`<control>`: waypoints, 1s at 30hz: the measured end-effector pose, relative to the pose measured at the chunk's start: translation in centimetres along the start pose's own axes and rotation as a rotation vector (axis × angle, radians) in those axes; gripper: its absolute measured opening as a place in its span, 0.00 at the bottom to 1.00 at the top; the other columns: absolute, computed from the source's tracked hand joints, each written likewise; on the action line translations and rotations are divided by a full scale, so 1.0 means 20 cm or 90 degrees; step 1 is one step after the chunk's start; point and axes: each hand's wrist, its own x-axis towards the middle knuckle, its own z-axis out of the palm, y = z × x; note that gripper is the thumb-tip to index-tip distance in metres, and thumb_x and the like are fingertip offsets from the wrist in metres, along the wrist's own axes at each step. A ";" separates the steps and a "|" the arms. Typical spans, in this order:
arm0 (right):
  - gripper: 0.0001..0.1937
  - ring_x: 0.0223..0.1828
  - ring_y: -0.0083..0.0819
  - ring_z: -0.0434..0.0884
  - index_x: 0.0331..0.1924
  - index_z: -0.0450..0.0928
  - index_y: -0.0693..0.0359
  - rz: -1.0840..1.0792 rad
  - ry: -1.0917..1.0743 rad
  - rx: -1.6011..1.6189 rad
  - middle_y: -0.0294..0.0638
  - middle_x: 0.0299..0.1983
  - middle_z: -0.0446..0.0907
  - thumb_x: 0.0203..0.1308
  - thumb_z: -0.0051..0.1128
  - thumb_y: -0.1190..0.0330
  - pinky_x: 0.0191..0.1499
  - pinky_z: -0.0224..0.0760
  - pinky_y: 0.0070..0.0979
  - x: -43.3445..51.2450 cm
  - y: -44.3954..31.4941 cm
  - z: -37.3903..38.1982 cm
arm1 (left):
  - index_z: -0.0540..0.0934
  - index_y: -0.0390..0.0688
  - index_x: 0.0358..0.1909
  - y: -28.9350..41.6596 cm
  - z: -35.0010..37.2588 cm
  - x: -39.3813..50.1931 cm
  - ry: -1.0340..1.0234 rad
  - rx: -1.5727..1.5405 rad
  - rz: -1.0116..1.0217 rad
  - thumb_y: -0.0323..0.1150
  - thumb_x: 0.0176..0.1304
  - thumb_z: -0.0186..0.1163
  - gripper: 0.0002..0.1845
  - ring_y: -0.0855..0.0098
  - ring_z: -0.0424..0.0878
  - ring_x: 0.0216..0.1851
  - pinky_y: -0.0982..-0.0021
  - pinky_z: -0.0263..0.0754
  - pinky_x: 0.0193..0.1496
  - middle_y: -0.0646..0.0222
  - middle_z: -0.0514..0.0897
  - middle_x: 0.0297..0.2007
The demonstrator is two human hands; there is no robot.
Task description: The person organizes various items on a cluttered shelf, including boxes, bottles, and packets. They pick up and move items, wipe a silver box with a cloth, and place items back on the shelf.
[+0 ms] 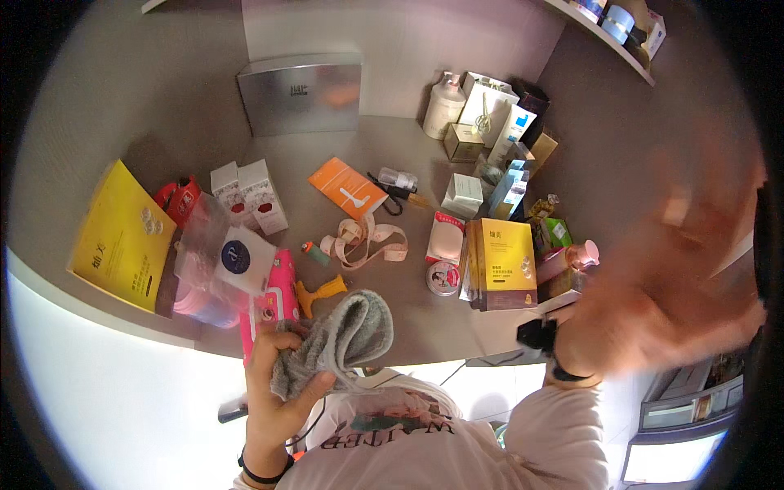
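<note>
A folded grey cloth (340, 343) is gripped in my left hand (285, 380), over the front edge of the shelf surface. Behind the cloth lie a yellow plastic tool (321, 293) and a bright pink packet (282, 288). My right hand (649, 306) is raised close to the camera at the right and badly blurred, so its fingers and anything in them cannot be made out. A black band circles that wrist. Nearest to it on the surface are a pink-capped bottle (572, 260) and a stack of yellow packets (508, 263).
A tape measure (373, 242), an orange sachet (347, 187) and a green lighter (315, 252) lie mid-surface. White boxes (263, 196) and a yellow packet (125, 239) stand left. A silver box (300, 95) and a pump bottle (444, 107) are behind. An upper shelf (603, 37) juts out right.
</note>
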 end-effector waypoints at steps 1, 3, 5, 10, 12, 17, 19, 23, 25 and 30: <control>0.32 0.64 0.38 0.71 0.62 0.67 0.65 0.198 0.029 -0.023 0.52 0.63 0.70 0.52 0.69 0.74 0.61 0.68 0.31 -0.11 0.04 0.02 | 0.71 0.38 0.41 0.02 0.00 0.01 0.004 -0.003 0.033 0.26 0.46 0.74 0.23 0.66 0.76 0.40 0.69 0.69 0.46 0.61 0.77 0.39; 0.32 0.64 0.38 0.71 0.62 0.67 0.65 0.484 -0.013 -0.029 0.52 0.63 0.70 0.52 0.70 0.74 0.60 0.68 0.30 -0.36 0.13 0.09 | 0.71 0.38 0.41 0.04 0.01 0.02 0.003 0.021 0.010 0.26 0.47 0.74 0.22 0.66 0.75 0.40 0.69 0.69 0.45 0.61 0.77 0.39; 0.29 0.64 0.35 0.71 0.61 0.69 0.64 0.904 -0.083 0.032 0.46 0.62 0.72 0.53 0.68 0.76 0.63 0.65 0.30 -0.59 0.11 0.10 | 0.72 0.38 0.43 0.02 0.03 0.03 -0.030 -0.023 -0.012 0.29 0.49 0.74 0.23 0.66 0.75 0.41 0.68 0.70 0.45 0.62 0.76 0.39; 0.58 0.73 0.39 0.56 0.74 0.46 0.61 1.017 -0.097 0.817 0.45 0.70 0.59 0.41 0.79 0.63 0.69 0.55 0.40 -0.81 -0.26 0.30 | 0.71 0.39 0.51 -0.03 0.17 0.07 -0.012 0.122 0.065 0.34 0.51 0.75 0.29 0.60 0.75 0.46 0.63 0.70 0.50 0.58 0.76 0.46; 0.50 0.70 0.38 0.64 0.73 0.51 0.61 0.913 -0.021 0.936 0.45 0.66 0.65 0.48 0.75 0.66 0.66 0.63 0.40 -0.81 -0.33 0.46 | 0.68 0.40 0.58 -0.02 0.22 0.11 -0.035 0.157 0.095 0.35 0.50 0.75 0.35 0.58 0.72 0.53 0.60 0.67 0.57 0.56 0.73 0.51; 0.20 0.51 0.33 0.81 0.58 0.71 0.64 1.185 0.151 0.856 0.41 0.52 0.78 0.62 0.57 0.79 0.53 0.77 0.31 -0.78 -0.32 0.60 | 0.61 0.40 0.67 0.07 0.12 0.17 -0.084 0.280 0.220 0.39 0.49 0.75 0.46 0.49 0.64 0.63 0.52 0.59 0.64 0.50 0.67 0.60; 0.19 0.51 0.35 0.80 0.57 0.70 0.63 1.198 0.189 0.851 0.42 0.53 0.78 0.62 0.57 0.78 0.54 0.77 0.34 -0.78 -0.28 0.63 | 0.60 0.39 0.68 0.10 -0.05 0.18 0.191 0.371 0.243 0.36 0.46 0.77 0.48 0.51 0.64 0.63 0.53 0.59 0.65 0.51 0.66 0.61; 0.22 0.55 0.38 0.77 0.61 0.67 0.61 1.253 0.194 0.779 0.43 0.55 0.76 0.63 0.58 0.76 0.56 0.76 0.40 -0.83 -0.23 0.66 | 0.57 0.35 0.66 0.06 -0.46 0.33 0.727 0.475 0.258 0.29 0.50 0.75 0.45 0.57 0.66 0.62 0.58 0.63 0.64 0.52 0.64 0.62; 0.23 0.57 0.39 0.76 0.62 0.66 0.59 1.252 0.194 0.788 0.44 0.57 0.74 0.64 0.59 0.74 0.59 0.73 0.43 -0.86 -0.21 0.68 | 0.60 0.35 0.63 0.00 -0.56 0.42 0.760 0.458 0.200 0.29 0.52 0.74 0.40 0.60 0.70 0.58 0.60 0.66 0.61 0.52 0.69 0.58; 0.25 0.59 0.41 0.74 0.64 0.66 0.58 1.249 0.218 0.852 0.43 0.58 0.73 0.64 0.59 0.71 0.62 0.68 0.47 -0.90 -0.17 0.74 | 0.69 0.34 0.49 -0.08 -0.63 0.51 0.690 0.161 0.097 0.30 0.55 0.73 0.26 0.66 0.79 0.45 0.68 0.74 0.51 0.57 0.81 0.41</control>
